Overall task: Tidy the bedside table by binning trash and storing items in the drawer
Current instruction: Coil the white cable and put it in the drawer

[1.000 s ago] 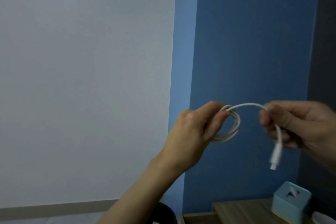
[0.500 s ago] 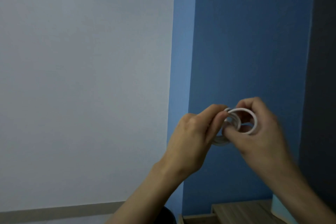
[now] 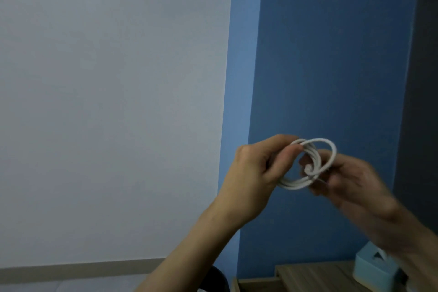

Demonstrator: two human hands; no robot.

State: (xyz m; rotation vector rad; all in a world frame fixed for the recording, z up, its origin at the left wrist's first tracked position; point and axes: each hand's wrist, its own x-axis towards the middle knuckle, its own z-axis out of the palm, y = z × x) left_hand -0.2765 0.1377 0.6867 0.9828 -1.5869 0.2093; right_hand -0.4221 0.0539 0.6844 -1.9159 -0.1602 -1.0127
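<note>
Left hand [image 3: 254, 173]: I see it pinched shut on the coiled white cable [image 3: 305, 166], held up before the blue wall.
Cable: a second ago its plug end hung loose; now it is tucked through the coil.
Right hand [image 3: 350, 185]: blurred, fingers curled at the coil's far side, threading the end.
Worktop [image 3: 312, 275]: below; tissue box [image 3: 369, 270] on it.
Meaning: bundle nearly ready for the drawer, I judge.

1. White charging cable [image 3: 308, 166]: thin and round, wound into a small coil of several loops, held up in the air in front of the blue wall.
2. One outer loop stands wider, leaning to the right of the bundle.
3. One cable end sits inside the ring.
</note>
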